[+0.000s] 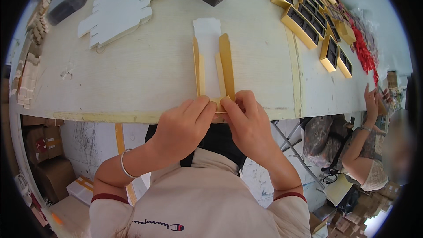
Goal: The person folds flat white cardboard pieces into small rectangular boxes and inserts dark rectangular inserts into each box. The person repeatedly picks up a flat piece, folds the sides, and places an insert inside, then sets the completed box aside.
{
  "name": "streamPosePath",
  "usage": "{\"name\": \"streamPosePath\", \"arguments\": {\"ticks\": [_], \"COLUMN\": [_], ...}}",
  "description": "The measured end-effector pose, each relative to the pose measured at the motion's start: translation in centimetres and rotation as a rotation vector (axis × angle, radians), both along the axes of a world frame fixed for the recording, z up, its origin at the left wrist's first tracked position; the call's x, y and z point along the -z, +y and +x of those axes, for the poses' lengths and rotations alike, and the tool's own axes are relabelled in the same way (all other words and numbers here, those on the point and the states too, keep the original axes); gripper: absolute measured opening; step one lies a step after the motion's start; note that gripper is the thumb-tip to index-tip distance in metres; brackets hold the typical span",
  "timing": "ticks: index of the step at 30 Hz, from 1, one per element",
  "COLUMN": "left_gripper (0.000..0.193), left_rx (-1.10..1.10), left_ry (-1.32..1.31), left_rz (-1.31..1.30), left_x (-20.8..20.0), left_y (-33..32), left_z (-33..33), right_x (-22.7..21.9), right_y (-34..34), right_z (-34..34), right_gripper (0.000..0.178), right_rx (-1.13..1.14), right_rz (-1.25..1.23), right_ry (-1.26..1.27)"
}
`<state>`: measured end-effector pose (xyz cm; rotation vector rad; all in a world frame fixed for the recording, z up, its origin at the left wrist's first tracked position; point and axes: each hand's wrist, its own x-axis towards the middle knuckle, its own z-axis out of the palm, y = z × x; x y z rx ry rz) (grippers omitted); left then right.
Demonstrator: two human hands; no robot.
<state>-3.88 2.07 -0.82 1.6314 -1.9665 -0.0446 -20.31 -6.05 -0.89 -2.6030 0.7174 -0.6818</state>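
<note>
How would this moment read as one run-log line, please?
carton: long sides up, far end open | left hand: holds near end | right hand: likewise | farther left: white cardboard stack

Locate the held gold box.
Head view, centre: the held gold box lies at the near table edge, left hand and right hand holding its near end.

Beige T-shirt (211, 194), dark red sleeve trim (109, 197), dark chest print (177, 227), silver left-wrist bangle (122, 164), bare hands (183, 123)

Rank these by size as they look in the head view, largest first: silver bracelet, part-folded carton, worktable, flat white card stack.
1. Worktable
2. Part-folded carton and flat white card stack: too alike to rank
3. Silver bracelet
</note>
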Motion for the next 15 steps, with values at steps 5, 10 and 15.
{"name": "streamPosePath", "arguments": {"ticks": [5, 10, 15], "left_gripper": [0.011, 0.009, 0.009], "left_rx": [0.014, 0.073, 0.075], "left_ry": [-0.005, 0.104, 0.045], "left_rz": [0.181, 0.193, 0.265], "left_x": [-0.7, -1.3, -1.1], "left_y": [-0.4, -0.6, -0.7], "left_z": [0.0, 0.4, 0.7], "right_x": [-1.6, -1.3, -0.8], "right_y": [-0.8, -0.7, -0.3], "right_z": [0.5, 0.1, 0.2], "right_gripper": [0.021, 0.018, 0.018], "right_rx": [-0.019, -0.03, -0.034], "right_rz": [0.242, 0.217, 0.099], "right_ry": [0.144, 0.023, 0.082]}}
